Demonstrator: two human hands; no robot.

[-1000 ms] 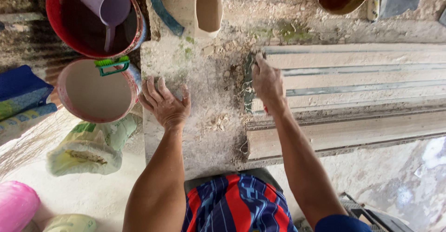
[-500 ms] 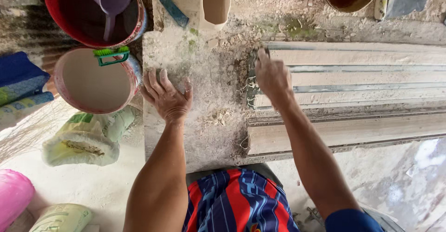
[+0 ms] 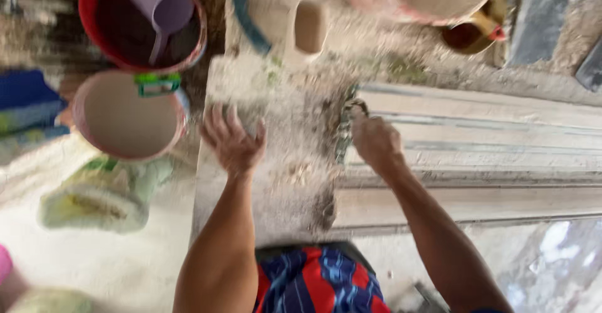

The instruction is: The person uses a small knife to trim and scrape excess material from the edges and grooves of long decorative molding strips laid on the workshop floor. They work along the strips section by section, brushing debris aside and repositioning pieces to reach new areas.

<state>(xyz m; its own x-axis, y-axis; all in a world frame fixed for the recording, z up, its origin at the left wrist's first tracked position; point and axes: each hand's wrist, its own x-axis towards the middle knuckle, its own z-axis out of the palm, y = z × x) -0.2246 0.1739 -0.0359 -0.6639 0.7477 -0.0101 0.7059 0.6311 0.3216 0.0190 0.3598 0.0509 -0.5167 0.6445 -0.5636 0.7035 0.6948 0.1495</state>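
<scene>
Dusty stone slab (image 3: 276,194) bears the left hand (image 3: 233,142), fingers spread flat, while the right hand (image 3: 375,142) clenches a dark scrubber (image 3: 346,120).

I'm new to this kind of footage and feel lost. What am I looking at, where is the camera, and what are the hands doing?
There is no machine here, only a person with bare hands. The camera sits on the person's head and looks straight down, so the two arms reach up into the picture from the bottom edge. The picture is blurred.

The left hand lies spread and flat on a dusty slab. The right hand has its grip closed on a small dark tool at the end of some long pale planks; what kind of tool it is I cannot tell.

To the left stand a red bucket with a lilac mug in it, a pink-rimmed basin and a pale sack.
</scene>
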